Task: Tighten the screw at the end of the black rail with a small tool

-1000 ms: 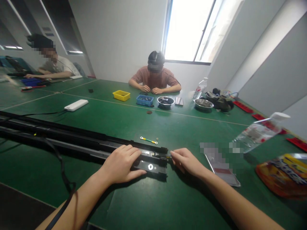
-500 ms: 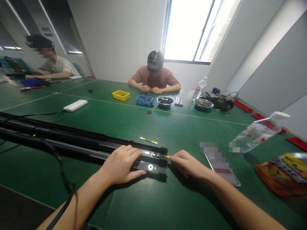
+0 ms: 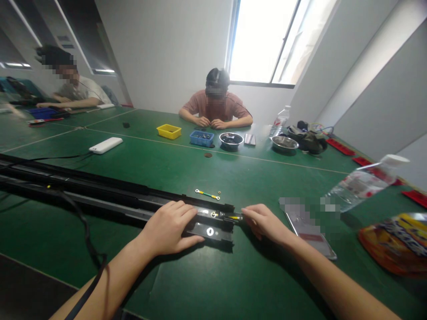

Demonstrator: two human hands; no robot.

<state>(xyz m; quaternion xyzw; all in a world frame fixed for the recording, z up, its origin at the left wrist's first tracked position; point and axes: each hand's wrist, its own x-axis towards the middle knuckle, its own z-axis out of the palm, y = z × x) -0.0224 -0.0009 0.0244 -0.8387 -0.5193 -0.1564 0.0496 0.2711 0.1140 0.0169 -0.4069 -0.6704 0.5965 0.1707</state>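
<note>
A long black metal rail [image 3: 110, 184] runs in from the left across the table. My left hand [image 3: 171, 226] is closed over its near end, fingers on top and thumb along the near side. A bright ring-shaped piece [image 3: 214, 214] sits in the rail's channel, and a pale round spot [image 3: 210, 231] shows nearer me. Thin wires [image 3: 235, 218], dark with some yellow, stick out past the rail's end. Pinched fingertips of my right hand [image 3: 262, 222] hold their tip. Beyond the rail lie a green-and-yellow wire with ring terminals [image 3: 207, 194] and a small nut-like ring [image 3: 219, 192].
To my right are a phone [image 3: 312, 235], a plastic bottle [image 3: 365, 182] and an orange-yellow snack bag [image 3: 396, 242]. Across the table, a person works behind a yellow bin [image 3: 169, 131], a blue bin [image 3: 202, 138] and metal bowls [image 3: 231, 140]. Another person sits far left. A white power bank [image 3: 106, 145] lies beyond the rail.
My right hand has shifted slightly right, away from the rail's end, and more of the yellow wire shows between. My left hand stays on the rail.
</note>
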